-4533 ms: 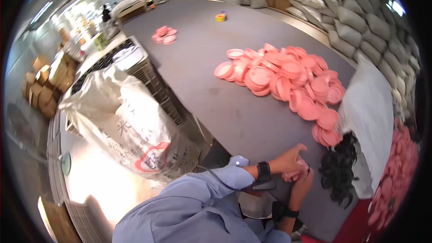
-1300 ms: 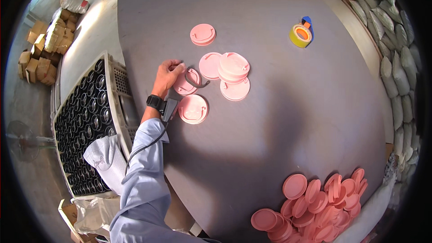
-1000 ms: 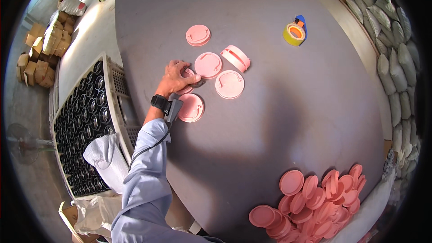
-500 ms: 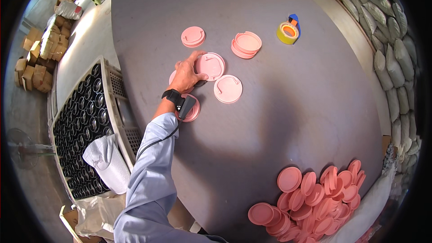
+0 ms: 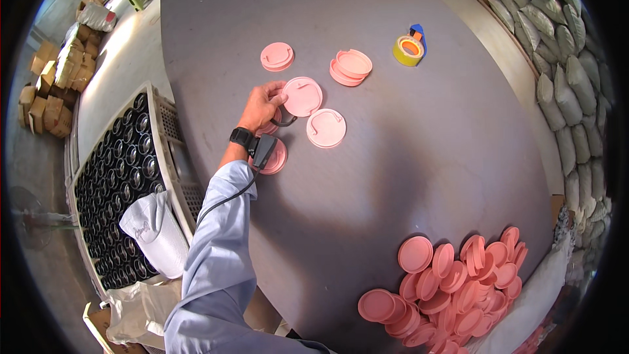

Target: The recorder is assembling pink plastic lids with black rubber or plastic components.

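Observation:
My left hand [image 5: 263,103] is closed on the left edge of a round pink lid [image 5: 303,97], thumb and fingers pinching its rim. The wrist wears a black band with a small device and cable. Under and beside the hand lies another pink lid [image 5: 269,124], mostly hidden. A further pink lid [image 5: 275,159] is partly covered by the wrist device. Just below the held one, a lid with a curved groove [image 5: 326,128] lies flat. Beyond are a pink lid [image 5: 277,57] and two overlapping lids [image 5: 352,65]. My right hand is out of view.
A heap of pink lids [image 5: 452,282] covers the near right of the grey table [image 5: 314,223]. A tape roll on a blue dispenser [image 5: 409,50] sits at far right. Left of the table stands a crate of black cups [image 5: 124,177] with a white bag. Stacked sacks [image 5: 570,105] line the right.
My left hand has shifted from reaching over the lid to pinching its left edge. The whole view has drifted slightly, so things on the table sit a little further left.

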